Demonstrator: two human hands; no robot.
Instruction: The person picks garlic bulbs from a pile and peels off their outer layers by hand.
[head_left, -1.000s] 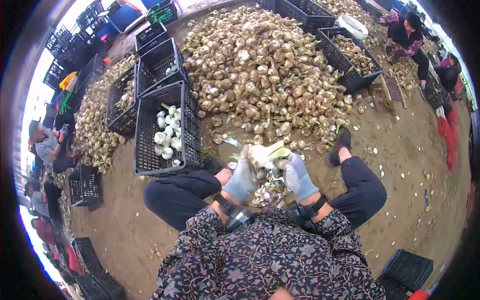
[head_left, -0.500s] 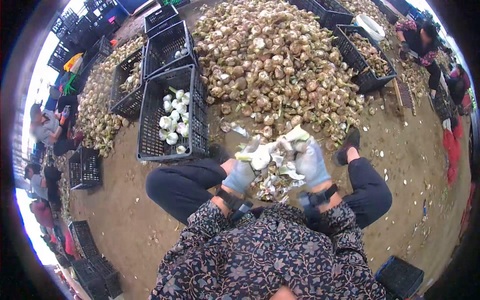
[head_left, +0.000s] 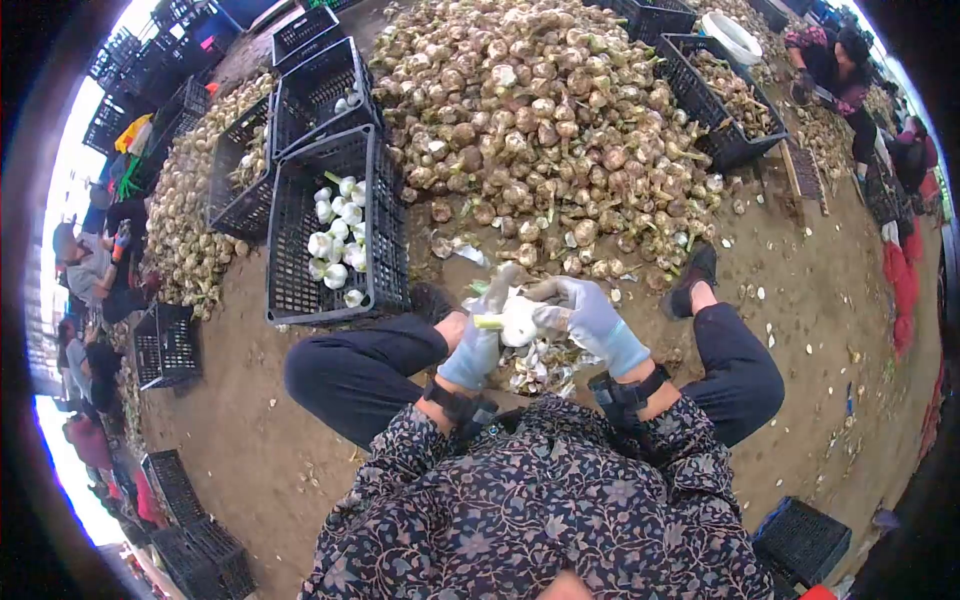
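Observation:
A white garlic bulb [head_left: 519, 324], its short green stem pointing left, is held between my two gloved hands above the ground. My left hand [head_left: 476, 345] is closed around the bulb's left side, its fingers partly behind the bulb. From the right, my right hand [head_left: 598, 325] pinches at the bulb with bent fingers and thumb. Right below my hands lies a heap of shed garlic skins [head_left: 545, 367]. The black crate [head_left: 388, 250] to the left of my hands holds several clean white garlic bulbs [head_left: 336, 240].
A large pile of dirty garlic [head_left: 540, 130] spreads ahead of my feet. More black crates [head_left: 318, 95] stand behind the near crate, and another crate [head_left: 735, 145] with trimmings sits far right. Co-workers sit at left and upper right. A crate [head_left: 800, 545] stands behind right.
My right hand has lost the loose skin and stem piece it held and has come in against the bulb. The skin heap below shows more. The view has shifted slightly.

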